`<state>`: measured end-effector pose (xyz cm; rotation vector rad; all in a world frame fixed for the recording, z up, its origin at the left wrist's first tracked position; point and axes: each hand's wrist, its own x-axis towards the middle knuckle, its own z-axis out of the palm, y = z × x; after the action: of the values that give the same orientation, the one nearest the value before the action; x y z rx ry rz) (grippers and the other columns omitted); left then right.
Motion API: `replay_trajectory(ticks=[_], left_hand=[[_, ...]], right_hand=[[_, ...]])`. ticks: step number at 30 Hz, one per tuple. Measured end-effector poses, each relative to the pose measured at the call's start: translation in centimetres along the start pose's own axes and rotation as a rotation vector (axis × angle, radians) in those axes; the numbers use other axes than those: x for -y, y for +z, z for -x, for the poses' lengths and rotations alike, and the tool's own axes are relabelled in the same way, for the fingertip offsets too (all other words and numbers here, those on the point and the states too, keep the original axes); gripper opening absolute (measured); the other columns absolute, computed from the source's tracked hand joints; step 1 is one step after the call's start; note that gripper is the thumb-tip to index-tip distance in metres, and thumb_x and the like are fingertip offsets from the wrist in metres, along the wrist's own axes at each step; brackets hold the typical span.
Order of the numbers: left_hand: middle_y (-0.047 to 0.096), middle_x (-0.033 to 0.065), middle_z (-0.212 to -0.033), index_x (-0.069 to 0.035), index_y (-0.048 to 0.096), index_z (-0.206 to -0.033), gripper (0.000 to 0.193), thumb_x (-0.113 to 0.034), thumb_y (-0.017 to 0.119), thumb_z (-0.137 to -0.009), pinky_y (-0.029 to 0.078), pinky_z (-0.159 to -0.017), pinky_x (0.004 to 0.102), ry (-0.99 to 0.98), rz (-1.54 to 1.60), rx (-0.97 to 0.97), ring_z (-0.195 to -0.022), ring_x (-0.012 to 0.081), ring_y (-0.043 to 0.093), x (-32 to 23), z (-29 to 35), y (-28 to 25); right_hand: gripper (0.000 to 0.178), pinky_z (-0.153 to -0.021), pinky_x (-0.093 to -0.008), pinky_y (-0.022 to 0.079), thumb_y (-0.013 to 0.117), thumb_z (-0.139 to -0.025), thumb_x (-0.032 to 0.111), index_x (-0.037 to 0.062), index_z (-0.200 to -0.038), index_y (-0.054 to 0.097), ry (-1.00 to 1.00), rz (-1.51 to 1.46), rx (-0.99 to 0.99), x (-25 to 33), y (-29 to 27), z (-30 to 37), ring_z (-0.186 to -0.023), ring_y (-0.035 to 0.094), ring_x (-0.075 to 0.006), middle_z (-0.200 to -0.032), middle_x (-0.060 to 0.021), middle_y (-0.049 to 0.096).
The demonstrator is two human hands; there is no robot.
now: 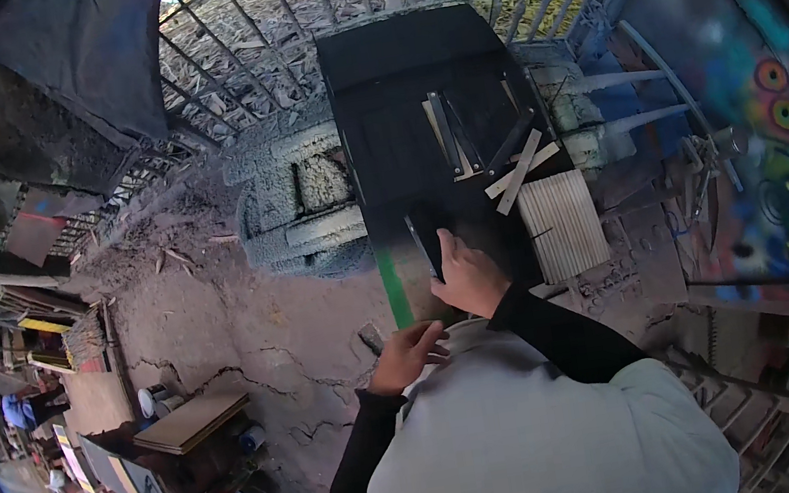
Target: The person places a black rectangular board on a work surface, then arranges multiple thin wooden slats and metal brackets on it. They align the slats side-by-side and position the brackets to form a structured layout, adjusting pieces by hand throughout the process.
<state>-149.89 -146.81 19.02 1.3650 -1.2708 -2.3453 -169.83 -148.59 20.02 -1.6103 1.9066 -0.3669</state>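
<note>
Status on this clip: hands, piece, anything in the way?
Right hand holding dark strip over black board. Left hand empty, loosely curled. Crossed pale slats on board's right side, apart from right hand.

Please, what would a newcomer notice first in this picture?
Probably the large black board in the middle, with crossed pale strips on its right side. Next, the painted panel at far right, with bright round circles. The right hand holds a dark strip toward the board's near end.

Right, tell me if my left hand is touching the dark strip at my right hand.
Apart: the head view shows a plain gap between the left hand and the dark strip.
</note>
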Motion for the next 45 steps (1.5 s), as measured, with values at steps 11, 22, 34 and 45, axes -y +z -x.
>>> replay_trajectory(ticks=[11,22,34,45], left_hand=[[0.069,0.0127,-0.089,0.005,0.063,-0.11,0.036,-0.027,0.065,-0.095,0.056,-0.062,0.0299,0.415,-0.548,-0.254,-0.071,0.0157,0.067,-3.9,-0.7,-2.1],[0.065,0.0184,-0.084,0.002,0.062,-0.096,0.031,-0.018,0.078,-0.079,0.053,-0.066,0.0385,0.859,-0.744,-0.325,-0.074,0.0311,0.067,-10.4,-12.5,7.4],[0.069,0.0195,-0.088,0.002,0.065,-0.098,0.033,-0.019,0.077,-0.076,0.053,-0.074,0.0436,0.729,-0.78,-0.522,-0.082,0.0359,0.067,-11.3,-20.0,9.3],[0.067,0.0194,-0.087,0.002,0.065,-0.094,0.025,-0.013,0.075,-0.077,0.053,-0.071,0.0414,0.763,-0.667,-0.55,-0.079,0.0344,0.067,-12.1,-18.3,10.7]], right_hand=[[0.046,-0.072,-0.0403,0.053,0.071,-0.086,0.024,-0.0018,-0.12,0.053,-0.18,-0.092,-0.379,0.6,-7.5,1.6,-0.085,0.066,-0.0353,-0.1,-0.0207,0.061],[0.016,-0.076,-0.0443,0.05,0.065,-0.086,0.011,-0.0006,-0.097,0.066,-0.017,-0.103,-0.512,-18.6,-16.3,-5.4,-0.086,0.064,-0.0359,-0.088,-0.017,0.066],[0.028,-0.089,-0.0475,0.049,0.062,-0.089,0.009,0.0034,-0.116,0.063,-0.082,0.161,-0.394,-23.0,-15.9,-11.8,-0.106,0.059,-0.0372,-0.114,-0.0156,0.064],[0.028,-0.09,-0.0428,0.049,0.065,-0.085,0.004,0.0017,-0.113,0.066,-0.11,-0.198,-0.486,-22.6,-16.4,-11.4,-0.104,0.062,-0.0352,-0.106,-0.0175,0.067]])
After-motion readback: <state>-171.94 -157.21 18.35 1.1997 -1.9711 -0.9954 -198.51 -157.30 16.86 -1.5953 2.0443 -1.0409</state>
